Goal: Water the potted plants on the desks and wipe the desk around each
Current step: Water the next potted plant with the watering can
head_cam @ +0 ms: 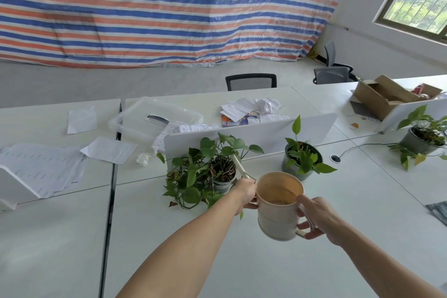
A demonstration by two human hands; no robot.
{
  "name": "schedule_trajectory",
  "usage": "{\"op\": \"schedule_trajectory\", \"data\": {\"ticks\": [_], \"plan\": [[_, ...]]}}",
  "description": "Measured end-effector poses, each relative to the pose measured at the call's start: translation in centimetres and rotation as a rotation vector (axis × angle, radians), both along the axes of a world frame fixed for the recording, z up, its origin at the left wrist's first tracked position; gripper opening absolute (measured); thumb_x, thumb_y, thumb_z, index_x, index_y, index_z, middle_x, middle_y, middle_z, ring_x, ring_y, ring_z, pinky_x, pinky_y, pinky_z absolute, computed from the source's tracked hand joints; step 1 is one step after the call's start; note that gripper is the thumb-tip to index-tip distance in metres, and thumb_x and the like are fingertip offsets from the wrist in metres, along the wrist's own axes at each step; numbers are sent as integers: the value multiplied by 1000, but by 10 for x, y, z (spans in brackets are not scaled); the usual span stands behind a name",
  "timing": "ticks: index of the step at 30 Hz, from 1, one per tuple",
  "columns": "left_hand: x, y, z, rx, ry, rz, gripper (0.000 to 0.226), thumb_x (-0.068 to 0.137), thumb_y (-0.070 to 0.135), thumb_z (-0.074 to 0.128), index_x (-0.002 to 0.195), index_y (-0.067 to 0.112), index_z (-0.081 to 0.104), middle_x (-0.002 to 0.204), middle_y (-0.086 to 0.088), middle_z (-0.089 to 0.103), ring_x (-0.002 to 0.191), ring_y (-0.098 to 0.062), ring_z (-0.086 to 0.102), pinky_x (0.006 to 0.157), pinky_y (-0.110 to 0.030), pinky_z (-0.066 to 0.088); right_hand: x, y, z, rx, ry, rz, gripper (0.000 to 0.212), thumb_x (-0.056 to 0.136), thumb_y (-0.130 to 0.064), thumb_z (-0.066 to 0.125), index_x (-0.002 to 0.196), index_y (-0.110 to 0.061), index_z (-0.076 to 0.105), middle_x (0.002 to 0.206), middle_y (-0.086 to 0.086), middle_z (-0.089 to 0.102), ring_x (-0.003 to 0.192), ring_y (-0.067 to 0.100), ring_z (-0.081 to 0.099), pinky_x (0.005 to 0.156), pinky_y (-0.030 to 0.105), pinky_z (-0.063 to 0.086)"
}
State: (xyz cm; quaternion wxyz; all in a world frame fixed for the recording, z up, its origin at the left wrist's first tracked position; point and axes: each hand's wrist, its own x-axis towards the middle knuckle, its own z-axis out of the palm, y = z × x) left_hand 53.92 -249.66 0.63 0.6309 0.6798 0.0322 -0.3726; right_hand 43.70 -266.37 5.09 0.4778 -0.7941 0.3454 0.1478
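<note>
— Where does it stand?

— You have the beige watering can (278,210) lifted off the desk (242,261). Your right hand (316,220) is curled through its handle, fingers closed around it, and your left hand (246,195) is pressed against the can's body at the base of the spout (238,167), steadying it. The spout tip reaches over the soil of the trailing plant (217,172) in its small pot, just ahead of you.

— What could go wrong?

— The can is open-topped and already tipped. Tilt it much further, I'd judge, and water may slop over the wide rim onto the desk instead of running down the spout. The pot is small and crowded with leaves, so a fast pour could overflow it or splash off the foliage — more to wipe afterwards. Your left forearm also lies close to the vines, and a sideways swing might drag them.

— And the rest?

— Two more plants wait: the dark pot (302,162) beside this one, and another (423,138) farther right. I see little water inside the can.
</note>
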Motion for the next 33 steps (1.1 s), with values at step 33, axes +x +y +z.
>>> {"op": "schedule_trajectory", "data": {"ticks": [33], "plan": [[-21,4,-1,20,-3,1,27,98,8,37,89,13,62,79,-6,62,67,-20,56,58,-30,55,-27,5,-6,41,-21,-24,40,99,-32,49,87,2,66,92,17,63,83,37,69,59,42,59]]}}
